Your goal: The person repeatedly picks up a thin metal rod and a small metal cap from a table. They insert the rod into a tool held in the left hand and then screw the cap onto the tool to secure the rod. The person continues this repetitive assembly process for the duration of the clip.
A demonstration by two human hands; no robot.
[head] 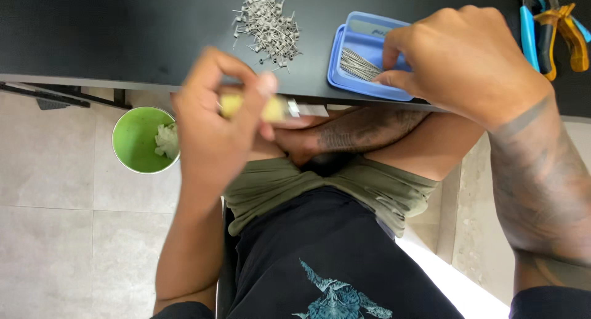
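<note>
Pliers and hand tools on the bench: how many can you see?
2, possibly more: blue-handled pliers and orange-handled pliers lie together at the black table's far right corner, cut off by the frame edge.

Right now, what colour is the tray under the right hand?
Blue tray, clearest in the head view.
</note>
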